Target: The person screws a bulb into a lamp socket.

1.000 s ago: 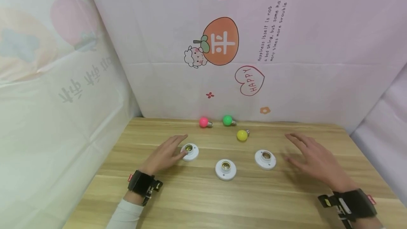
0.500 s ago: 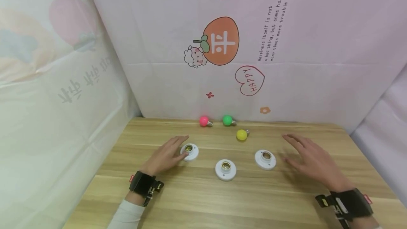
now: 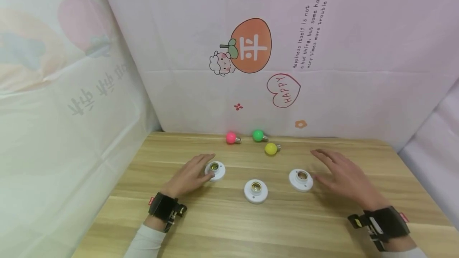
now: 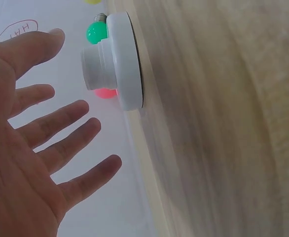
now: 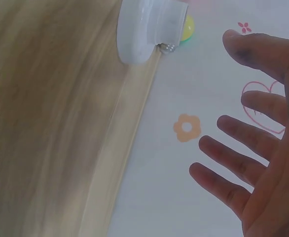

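- Wooden table (image 3: 222, 226), pink printed cloth (image 3: 201, 90) hung behind and to the left.
- Left hand (image 3: 188, 176): flat, fingers spread and straight, holding nothing; fingertips touch or nearly touch the left socket (image 3: 214, 170), contact not clear even in the left wrist view.
- Right hand (image 3: 344, 178): open, fingers spread, holding nothing, just right of the right socket (image 3: 301, 180), apart from it.
- Middle socket (image 3: 255, 190) sits between the two hands, nearer the person.
- Pink bulb (image 3: 231, 137), green bulb (image 3: 257, 135) and yellow bulb (image 3: 271, 148) lie beyond both hands, near the cloth; yellow is nearest the right hand.
- Orientation: all three sockets sit flat, openings straight up, axis vertical. Bulbs lie on their sides, long axis roughly level, metal bases pointing right, globes left.
- Judgement, doing it well: steady the left socket by its white rim with the left hand, keep fingers clear of the threaded opening; a bulb would need tipping base-down and lining up with the vertical axis before turning, gently, no cross-threading.
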`<state>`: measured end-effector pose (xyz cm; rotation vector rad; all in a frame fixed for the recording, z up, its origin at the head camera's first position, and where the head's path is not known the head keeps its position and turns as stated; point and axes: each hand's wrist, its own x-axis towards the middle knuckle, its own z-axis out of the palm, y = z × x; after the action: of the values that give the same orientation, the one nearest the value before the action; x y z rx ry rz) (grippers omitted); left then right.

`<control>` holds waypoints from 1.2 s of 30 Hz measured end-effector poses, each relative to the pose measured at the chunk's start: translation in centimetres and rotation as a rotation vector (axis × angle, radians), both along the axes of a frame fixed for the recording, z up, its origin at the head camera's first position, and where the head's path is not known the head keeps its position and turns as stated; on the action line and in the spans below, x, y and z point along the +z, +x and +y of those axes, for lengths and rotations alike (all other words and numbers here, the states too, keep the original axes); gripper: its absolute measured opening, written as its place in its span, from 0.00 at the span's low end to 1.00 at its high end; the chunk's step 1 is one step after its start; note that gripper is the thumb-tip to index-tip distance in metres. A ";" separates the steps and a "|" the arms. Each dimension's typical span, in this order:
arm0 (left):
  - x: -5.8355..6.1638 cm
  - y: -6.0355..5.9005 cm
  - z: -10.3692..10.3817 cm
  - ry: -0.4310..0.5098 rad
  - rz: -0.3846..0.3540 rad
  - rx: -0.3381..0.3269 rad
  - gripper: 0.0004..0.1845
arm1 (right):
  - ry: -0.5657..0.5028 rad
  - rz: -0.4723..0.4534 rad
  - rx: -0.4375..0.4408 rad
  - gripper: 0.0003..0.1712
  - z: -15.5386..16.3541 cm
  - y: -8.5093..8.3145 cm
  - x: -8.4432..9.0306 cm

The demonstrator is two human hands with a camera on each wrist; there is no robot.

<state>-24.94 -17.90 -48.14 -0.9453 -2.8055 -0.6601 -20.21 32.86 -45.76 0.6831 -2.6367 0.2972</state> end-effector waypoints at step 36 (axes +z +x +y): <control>-1.2 -0.6 0.3 -0.011 -0.098 0.017 0.40 | -0.048 -0.118 0.114 0.42 -4.4 -4.5 -1.1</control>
<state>-25.56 -17.57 -49.32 -0.9143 -2.9012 -0.7081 -24.68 28.50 -46.83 0.8246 -2.6962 0.4446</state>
